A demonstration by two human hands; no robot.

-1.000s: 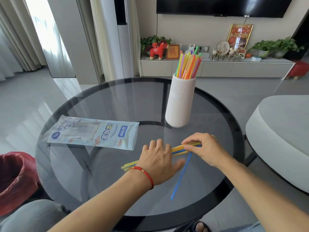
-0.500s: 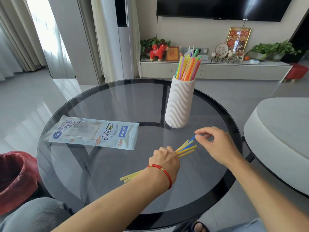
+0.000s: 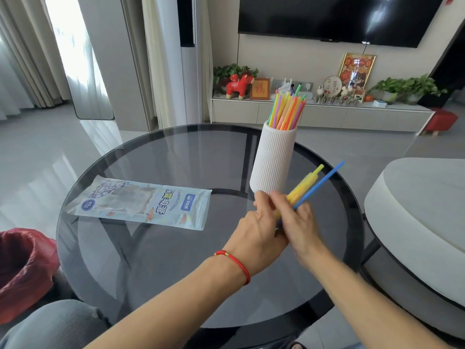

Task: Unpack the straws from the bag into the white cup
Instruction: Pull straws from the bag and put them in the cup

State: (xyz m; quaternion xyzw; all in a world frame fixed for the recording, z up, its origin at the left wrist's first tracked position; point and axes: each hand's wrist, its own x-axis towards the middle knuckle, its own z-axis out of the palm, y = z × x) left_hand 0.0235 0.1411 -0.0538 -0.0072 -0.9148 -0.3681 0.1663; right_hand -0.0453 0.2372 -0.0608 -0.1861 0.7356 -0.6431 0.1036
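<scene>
Both your left hand (image 3: 259,230) and right hand (image 3: 299,222) are clamped on the last straws (image 3: 305,183); square their ends, then aim for the white cup (image 3: 273,162) at eleven o'clock.

A home living room: wall-mounted television (image 3: 337,16), low media cabinet (image 3: 314,114) with ornaments, potted plants (image 3: 407,86), curtains (image 3: 27,51).

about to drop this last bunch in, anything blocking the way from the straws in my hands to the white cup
Nothing visible. Both hands hold the loose straws just in front of the white cup; only the straws already standing inside crowd its mouth.
</scene>
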